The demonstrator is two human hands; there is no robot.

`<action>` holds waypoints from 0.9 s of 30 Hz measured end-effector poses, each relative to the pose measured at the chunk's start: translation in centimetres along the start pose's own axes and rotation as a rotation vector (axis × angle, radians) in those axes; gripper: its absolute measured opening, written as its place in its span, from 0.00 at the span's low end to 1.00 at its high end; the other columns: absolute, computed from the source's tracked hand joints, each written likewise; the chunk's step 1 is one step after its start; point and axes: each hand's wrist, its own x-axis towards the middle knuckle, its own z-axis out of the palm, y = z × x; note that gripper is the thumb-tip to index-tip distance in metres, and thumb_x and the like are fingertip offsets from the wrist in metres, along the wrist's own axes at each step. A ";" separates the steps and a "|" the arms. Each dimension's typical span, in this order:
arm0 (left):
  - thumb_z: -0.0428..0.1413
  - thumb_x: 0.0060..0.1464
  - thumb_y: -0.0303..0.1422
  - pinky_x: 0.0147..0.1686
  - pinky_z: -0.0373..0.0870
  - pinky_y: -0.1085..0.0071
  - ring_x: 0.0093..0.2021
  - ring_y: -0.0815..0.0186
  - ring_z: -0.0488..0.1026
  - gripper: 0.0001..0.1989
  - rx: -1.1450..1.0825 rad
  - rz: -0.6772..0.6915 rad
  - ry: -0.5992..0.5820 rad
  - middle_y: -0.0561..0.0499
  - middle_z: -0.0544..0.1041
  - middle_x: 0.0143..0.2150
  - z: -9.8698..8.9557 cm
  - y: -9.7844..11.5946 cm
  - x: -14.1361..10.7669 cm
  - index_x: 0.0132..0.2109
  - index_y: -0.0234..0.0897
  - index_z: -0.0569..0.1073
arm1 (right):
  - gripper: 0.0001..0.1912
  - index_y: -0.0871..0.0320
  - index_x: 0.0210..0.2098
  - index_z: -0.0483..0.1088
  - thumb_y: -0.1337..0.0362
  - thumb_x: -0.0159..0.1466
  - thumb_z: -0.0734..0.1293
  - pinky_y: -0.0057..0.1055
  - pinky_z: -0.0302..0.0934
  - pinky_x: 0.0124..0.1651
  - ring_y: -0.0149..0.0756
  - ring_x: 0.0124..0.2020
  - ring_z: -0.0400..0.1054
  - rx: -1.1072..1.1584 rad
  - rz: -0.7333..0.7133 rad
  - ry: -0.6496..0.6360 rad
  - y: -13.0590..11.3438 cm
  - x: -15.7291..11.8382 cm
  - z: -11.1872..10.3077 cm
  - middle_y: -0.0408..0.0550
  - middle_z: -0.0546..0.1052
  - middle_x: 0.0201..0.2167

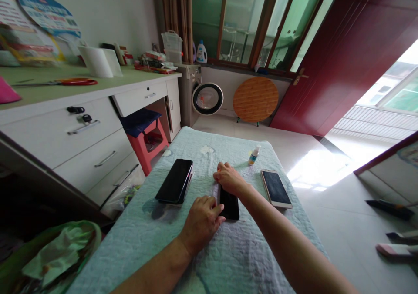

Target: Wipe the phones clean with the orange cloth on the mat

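A black smartphone (230, 208) lies screen up on the cloth-covered table (209, 142). My left hand (203, 219), fingers bent, holds its lower left edge with the thumb and index finger. Over the phone's upper end is my right hand (229, 178), its fingers curled and pressed together; whatever they hold, if anything, is hidden. To the left sits a small stack of phones (176, 181), a dark screen on top. A white-framed phone (276, 188) rests on the right side. Beyond my right hand a small spray bottle (253, 155) stands upright.
On the left is a white desk (107, 131) with drawers, carrying a paper roll (98, 61) and red-handled scissors (76, 81). A pink stool (148, 144) stands between desk and table. Farther back are a washing machine (188, 81) with its door open and a round wooden tabletop (255, 98).
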 end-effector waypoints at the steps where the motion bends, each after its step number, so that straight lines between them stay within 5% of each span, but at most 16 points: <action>1: 0.64 0.53 0.30 0.43 0.67 0.60 0.41 0.58 0.70 0.14 0.001 0.001 0.005 0.50 0.73 0.38 0.0 0.0 0.0 0.47 0.41 0.75 | 0.12 0.57 0.34 0.75 0.69 0.66 0.59 0.33 0.58 0.42 0.41 0.43 0.59 0.000 -0.014 -0.003 -0.1 -0.2 0.0 0.55 0.68 0.42; 10: 0.66 0.48 0.28 0.45 0.68 0.58 0.43 0.56 0.70 0.17 -0.044 -0.022 0.076 0.49 0.73 0.42 0.6 -0.1 -0.1 0.46 0.40 0.72 | 0.08 0.57 0.33 0.75 0.70 0.63 0.63 0.31 0.57 0.43 0.38 0.42 0.58 0.111 -0.123 -0.065 -1.1 -2.7 0.2 0.51 0.68 0.40; 18: 0.66 0.44 0.34 0.54 0.61 0.49 0.53 0.47 0.66 0.37 -0.050 -0.109 0.385 0.38 0.67 0.52 1.6 -0.4 -0.5 0.58 0.34 0.56 | 0.07 0.56 0.33 0.74 0.72 0.61 0.64 0.29 0.54 0.40 0.36 0.40 0.58 0.163 -0.133 -0.054 -2.2 -4.9 0.6 0.48 0.69 0.41; 27: 0.57 0.45 0.25 0.60 0.49 0.45 0.64 0.47 0.57 0.53 -0.090 -0.104 0.303 0.35 0.63 0.64 1.6 -0.3 -0.2 0.69 0.33 0.30 | 0.05 0.57 0.32 0.73 0.72 0.60 0.66 0.30 0.54 0.41 0.35 0.38 0.57 0.191 -0.204 -0.019 -3.9 -7.2 0.9 0.47 0.69 0.38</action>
